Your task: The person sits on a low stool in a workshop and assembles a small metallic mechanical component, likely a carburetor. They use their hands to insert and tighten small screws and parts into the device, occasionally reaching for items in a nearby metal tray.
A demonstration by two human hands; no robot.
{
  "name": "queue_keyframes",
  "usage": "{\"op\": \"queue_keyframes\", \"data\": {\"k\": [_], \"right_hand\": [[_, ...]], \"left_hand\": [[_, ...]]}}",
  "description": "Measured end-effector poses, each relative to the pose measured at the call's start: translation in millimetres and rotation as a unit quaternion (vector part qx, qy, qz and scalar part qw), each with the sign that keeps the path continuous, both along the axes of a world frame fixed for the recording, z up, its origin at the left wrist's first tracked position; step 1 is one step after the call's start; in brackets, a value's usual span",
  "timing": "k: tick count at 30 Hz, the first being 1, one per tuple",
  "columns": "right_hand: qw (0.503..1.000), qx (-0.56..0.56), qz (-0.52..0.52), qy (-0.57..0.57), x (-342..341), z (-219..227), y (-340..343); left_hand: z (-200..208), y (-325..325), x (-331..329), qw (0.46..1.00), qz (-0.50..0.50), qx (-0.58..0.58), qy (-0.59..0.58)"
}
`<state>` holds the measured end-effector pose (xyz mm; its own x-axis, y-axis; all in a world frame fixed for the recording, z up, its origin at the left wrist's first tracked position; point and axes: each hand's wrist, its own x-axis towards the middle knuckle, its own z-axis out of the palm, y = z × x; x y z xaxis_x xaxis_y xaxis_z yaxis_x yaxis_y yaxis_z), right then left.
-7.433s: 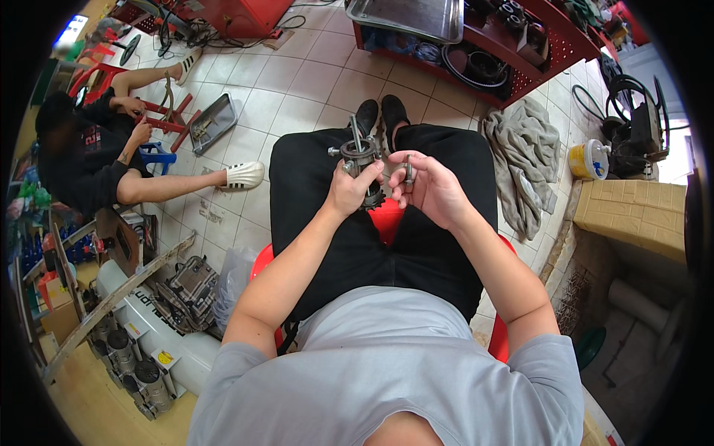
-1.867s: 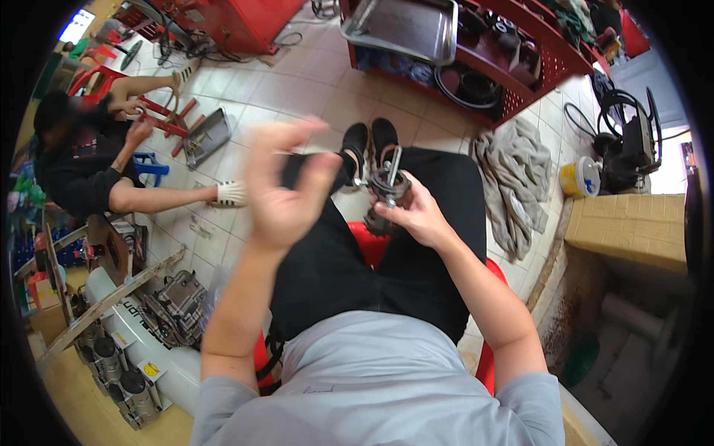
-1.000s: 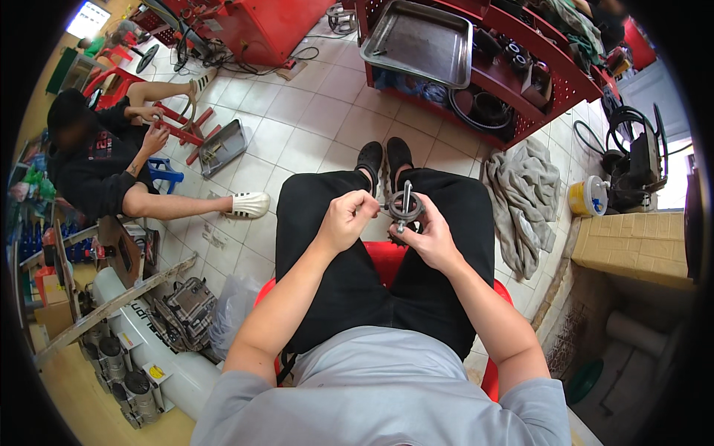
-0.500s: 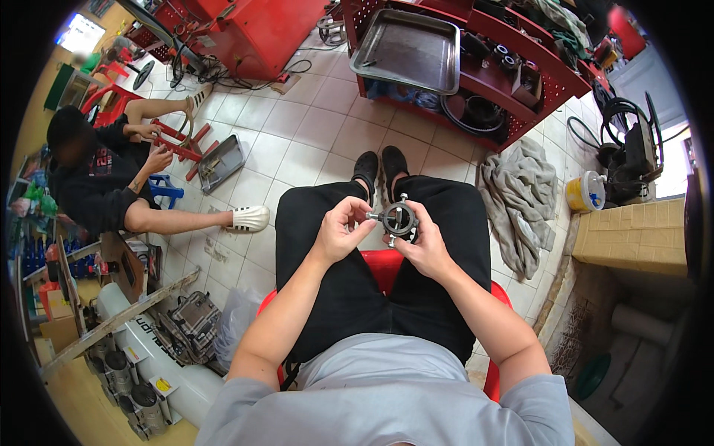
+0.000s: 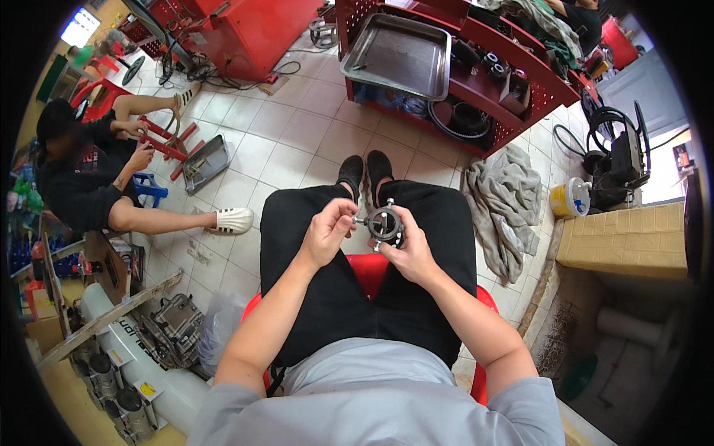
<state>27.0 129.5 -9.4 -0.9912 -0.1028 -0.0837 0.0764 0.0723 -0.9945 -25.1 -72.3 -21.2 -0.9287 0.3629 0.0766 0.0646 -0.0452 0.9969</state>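
Note:
A dark metal ring (image 5: 384, 224) with silver screws sticking out around its rim is held above my lap. My right hand (image 5: 411, 251) grips its right side, the thumb below and the fingers behind and above. My left hand (image 5: 327, 234) is at its left, the fingers curled in toward the thumb, beside the outer end of a side screw (image 5: 361, 220). Whether those fingertips touch the screw is too small to tell. Other screws project at the ring's top and bottom. Part of the ring is hidden by my right fingers.
Ahead stands a red cart (image 5: 513, 134) with a metal tray (image 5: 398, 56) on top. At left a seated person (image 5: 82, 171) works near a second tray (image 5: 208, 163). A grey cloth (image 5: 502, 212) and a white-yellow bucket (image 5: 570, 198) sit at right. Beneath me is a red chair (image 5: 368, 271).
My left fingers have drawn back slightly from the side screw, which they pinched before. My right hand still holds the ring. The whole view has shifted a little to the left.

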Motion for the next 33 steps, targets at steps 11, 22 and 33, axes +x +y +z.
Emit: {"op": "queue_keyframes", "data": {"k": [11, 22, 33], "right_hand": [[0.999, -0.035, -0.003, -0.020, 0.1, 8.3, -1.2], [1.000, -0.020, -0.019, 0.013, -0.4, 2.3, -0.4], [0.999, -0.043, -0.016, 0.008, -0.3, 3.5, -1.0]], "left_hand": [[0.2, -1.0, 1.0, 0.999, -0.032, -0.008, -0.003], [0.0, 3.9, 1.8, 0.999, 0.011, 0.017, -0.028], [0.5, 0.5, 1.1, 0.999, -0.012, 0.000, -0.042]]}}
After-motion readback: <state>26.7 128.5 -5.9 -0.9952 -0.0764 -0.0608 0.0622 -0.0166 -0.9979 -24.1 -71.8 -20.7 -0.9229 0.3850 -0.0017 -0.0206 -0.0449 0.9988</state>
